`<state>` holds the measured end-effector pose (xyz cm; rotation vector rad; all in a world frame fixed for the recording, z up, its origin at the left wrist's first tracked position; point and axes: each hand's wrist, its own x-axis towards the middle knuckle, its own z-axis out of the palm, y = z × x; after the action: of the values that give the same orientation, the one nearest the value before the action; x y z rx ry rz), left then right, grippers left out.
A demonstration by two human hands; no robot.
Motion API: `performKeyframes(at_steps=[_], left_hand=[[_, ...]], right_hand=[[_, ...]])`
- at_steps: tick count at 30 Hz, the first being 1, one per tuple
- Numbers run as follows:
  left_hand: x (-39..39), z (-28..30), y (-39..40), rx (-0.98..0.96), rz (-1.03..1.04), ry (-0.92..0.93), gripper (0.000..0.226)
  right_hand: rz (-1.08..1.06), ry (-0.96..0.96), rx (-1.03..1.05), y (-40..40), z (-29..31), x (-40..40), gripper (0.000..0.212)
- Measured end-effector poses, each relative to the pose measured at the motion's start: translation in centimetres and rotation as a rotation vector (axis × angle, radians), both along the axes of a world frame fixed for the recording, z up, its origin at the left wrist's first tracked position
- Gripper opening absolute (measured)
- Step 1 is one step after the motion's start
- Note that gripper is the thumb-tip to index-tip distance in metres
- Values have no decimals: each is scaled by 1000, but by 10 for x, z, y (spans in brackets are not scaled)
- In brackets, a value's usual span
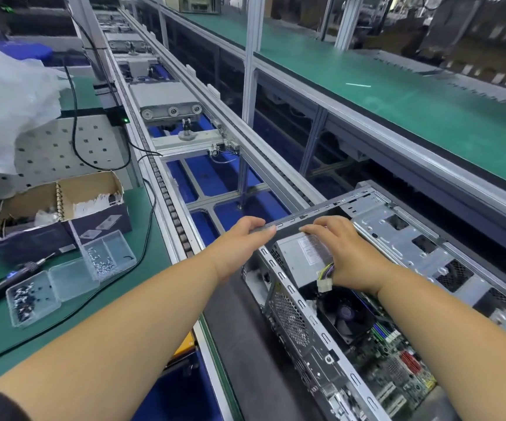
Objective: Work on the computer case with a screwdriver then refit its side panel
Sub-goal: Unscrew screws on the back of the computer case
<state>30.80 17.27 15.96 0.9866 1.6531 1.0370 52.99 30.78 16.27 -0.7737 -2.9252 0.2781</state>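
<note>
One open computer case (376, 299) lying on its side on the conveyor line, two hands at its far top edge.

Inside: one power supply (302, 258), one cooler fan (347, 314), one green motherboard (394, 363). Left hand (239, 238) gripping the case's upper rim, fingers curled over the metal edge; right hand (341, 250) laid on the power supply, fingers stretched to the same rim, grasp hard to tell. On the green bench to the left: one electric screwdriver (17, 273), two clear screw trays (72, 273), one torn cardboard box (54, 214), one white plastic bag (5, 101).
</note>
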Motion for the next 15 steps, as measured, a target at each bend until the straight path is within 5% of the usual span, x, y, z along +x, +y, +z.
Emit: performKeyframes(at_steps=[8,15], left_hand=[[6,-5,14,15,84,152,51],[11,-6,31,-14,93,318,45]], right_hand=[[-18,39,-41,7,-5,-1,105],[-108,-96,164,-1,-6,5,104]])
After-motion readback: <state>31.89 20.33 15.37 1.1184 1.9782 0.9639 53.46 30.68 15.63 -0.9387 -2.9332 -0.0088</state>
